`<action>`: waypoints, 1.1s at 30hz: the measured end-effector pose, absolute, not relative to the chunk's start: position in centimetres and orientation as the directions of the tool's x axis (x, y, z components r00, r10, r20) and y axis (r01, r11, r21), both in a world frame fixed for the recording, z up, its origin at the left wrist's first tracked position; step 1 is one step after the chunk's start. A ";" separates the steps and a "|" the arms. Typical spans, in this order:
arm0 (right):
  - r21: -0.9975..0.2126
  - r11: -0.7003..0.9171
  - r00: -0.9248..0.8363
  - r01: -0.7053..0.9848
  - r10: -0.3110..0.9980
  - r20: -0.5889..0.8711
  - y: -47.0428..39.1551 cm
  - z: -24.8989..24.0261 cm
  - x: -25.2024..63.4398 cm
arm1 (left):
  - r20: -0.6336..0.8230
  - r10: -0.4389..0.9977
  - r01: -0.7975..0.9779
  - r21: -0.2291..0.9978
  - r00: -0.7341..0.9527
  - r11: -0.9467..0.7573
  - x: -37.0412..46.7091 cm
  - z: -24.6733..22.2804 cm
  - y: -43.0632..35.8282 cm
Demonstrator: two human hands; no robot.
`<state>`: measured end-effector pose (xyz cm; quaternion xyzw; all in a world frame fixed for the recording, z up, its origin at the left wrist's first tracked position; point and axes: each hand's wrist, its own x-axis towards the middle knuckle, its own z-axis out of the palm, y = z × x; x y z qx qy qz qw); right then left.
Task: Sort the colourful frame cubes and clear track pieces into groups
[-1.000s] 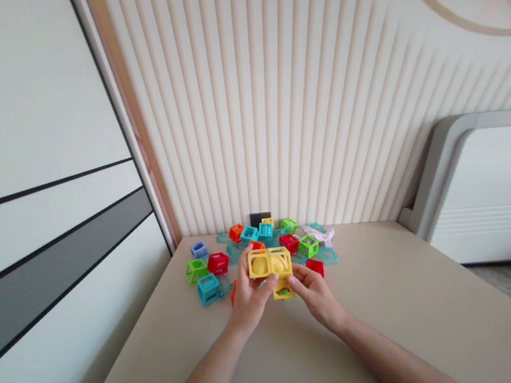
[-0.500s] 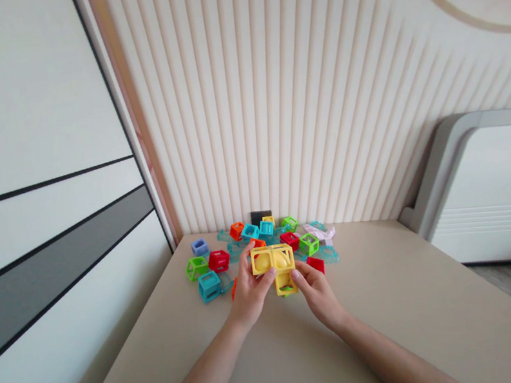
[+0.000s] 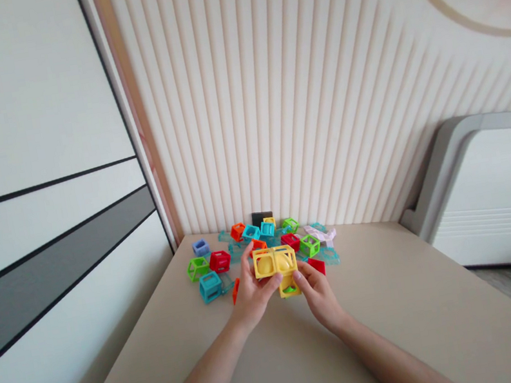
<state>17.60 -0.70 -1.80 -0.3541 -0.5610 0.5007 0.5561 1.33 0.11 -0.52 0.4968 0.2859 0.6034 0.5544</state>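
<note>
Three yellow toy cube blocks point(image 3: 275, 261), hollow-framed with rounded shapes inside, are joined in an L and held up over the table. Two form the upper row and one hangs under the right-hand one, with a bit of green showing in it. My left hand point(image 3: 252, 293) grips the left block, thumb at the lower edge. My right hand point(image 3: 317, 287) is closed on the lower block, its thumb on the front. Behind my hands lie a red block point(image 3: 219, 261), a green block point(image 3: 310, 245) and an orange block point(image 3: 236, 290) partly covered by my left hand.
More loose blocks, such as a blue one point(image 3: 210, 287), spread over the beige table point(image 3: 382, 301). Clear teal track pieces point(image 3: 330, 255) and a pale lilac piece point(image 3: 322, 234) lie among them. A ribbed wall point(image 3: 245, 101) closes off the back; a white cabinet point(image 3: 50, 252) stands left.
The three joined yellow blocks have shifted very slightly right and down in the view, with both hands keeping their hold. The loose blocks lie as before.
</note>
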 end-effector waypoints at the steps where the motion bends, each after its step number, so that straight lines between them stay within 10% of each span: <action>1: -0.955 0.257 -0.129 -0.146 0.953 0.276 -0.7 -1.9 17.6 | 0.280 0.954 -0.384 0.897 0.112 -0.218 1.3 -0.6 0.1; 13: -0.823 0.474 0.052 0.314 0.857 0.513 3.8 0.5 19.1 | 0.282 0.957 -0.425 0.860 -0.062 -0.281 1.4 0.0 0.4; 17: -0.352 0.326 -0.179 0.878 0.903 0.390 10.6 3.3 19.3 | 0.271 0.959 -0.433 0.857 -0.082 -0.279 1.2 -0.3 0.8; 33: 0.027 0.350 -0.351 0.936 0.930 0.113 20.2 2.9 17.7 | 0.205 0.978 -0.519 0.834 -0.023 -0.187 1.7 -0.6 0.5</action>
